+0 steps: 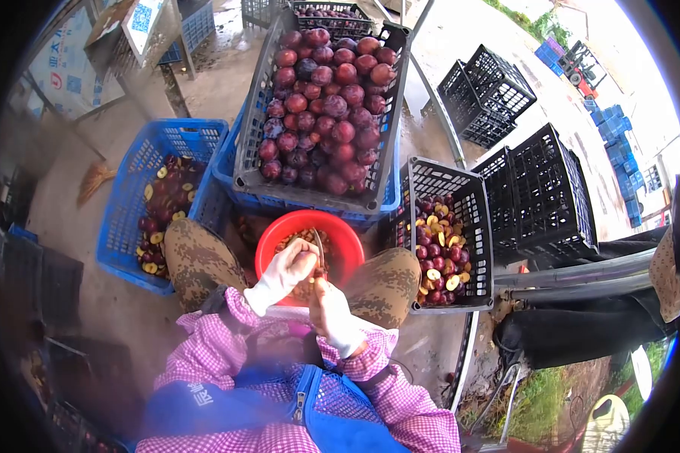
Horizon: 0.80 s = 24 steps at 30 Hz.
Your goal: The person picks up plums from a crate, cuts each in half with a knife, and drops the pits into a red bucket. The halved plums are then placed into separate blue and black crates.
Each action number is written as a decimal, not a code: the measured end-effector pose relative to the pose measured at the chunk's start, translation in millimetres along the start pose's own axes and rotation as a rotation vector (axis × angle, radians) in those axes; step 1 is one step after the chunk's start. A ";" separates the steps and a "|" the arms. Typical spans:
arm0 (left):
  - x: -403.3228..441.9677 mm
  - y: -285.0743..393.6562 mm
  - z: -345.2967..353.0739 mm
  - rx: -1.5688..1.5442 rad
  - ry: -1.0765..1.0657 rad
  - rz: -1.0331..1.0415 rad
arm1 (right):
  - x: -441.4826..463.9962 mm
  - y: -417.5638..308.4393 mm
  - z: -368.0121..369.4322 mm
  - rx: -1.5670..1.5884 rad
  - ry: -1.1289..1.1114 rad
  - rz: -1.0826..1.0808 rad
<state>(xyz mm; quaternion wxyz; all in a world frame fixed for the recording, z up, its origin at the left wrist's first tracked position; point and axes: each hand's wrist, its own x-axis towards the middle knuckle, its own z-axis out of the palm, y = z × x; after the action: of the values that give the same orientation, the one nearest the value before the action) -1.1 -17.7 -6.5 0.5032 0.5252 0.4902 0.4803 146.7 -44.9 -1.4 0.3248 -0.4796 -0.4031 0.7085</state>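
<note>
- Grey, concrete-looking floor (125, 306) all round the round red plastic basin (346, 245), plus tall stacked black slatted plastic crates (536, 200) well off to its right.
- Just beyond the basin: big black plastic crate (399, 72) heaped with whole round dark-red plums (325, 106).
- Left of the basin: bright blue slatted plastic crate (121, 219) of yellow-fleshed cut fruit (177, 185). Right of it: black mesh-walled plastic crate (480, 234) of halved red-skinned plums (446, 260).
- Over the near side of the basin: white-gloved right hand (334, 313), seemingly closed round the thin metal knife (319, 245), blade pointing away.
- Just beside, also over the basin: white-gloved left hand (287, 272), fingers curled in tight. Can't tell about a plum in there, too hidden.
- Best guess at the step: mid-cut on one plum, above the small brownish scraps (298, 238) in the basin.
- Next move, imo: calls for a firm left grip, a short controlled stroke, fingertips clear of the edge.
</note>
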 end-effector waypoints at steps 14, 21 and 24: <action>6.7 -30.0 -4.8 -1.033 -0.278 -0.508 | -14.5 -33.3 -19.1 -0.019 -0.451 -0.286; 7.1 -20.8 13.8 -0.959 0.211 -0.296 | -13.2 -15.3 -18.9 -0.182 0.030 -0.016; 8.2 -16.5 19.7 -0.977 0.291 -0.267 | -20.9 -12.3 -17.0 -0.552 0.099 -0.207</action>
<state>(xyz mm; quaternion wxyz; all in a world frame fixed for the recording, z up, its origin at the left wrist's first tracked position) 18.6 -10.5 -23.6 0.6727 0.0902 0.3367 0.6527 170.5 -52.4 14.6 0.2720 -0.5403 -0.6109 0.5108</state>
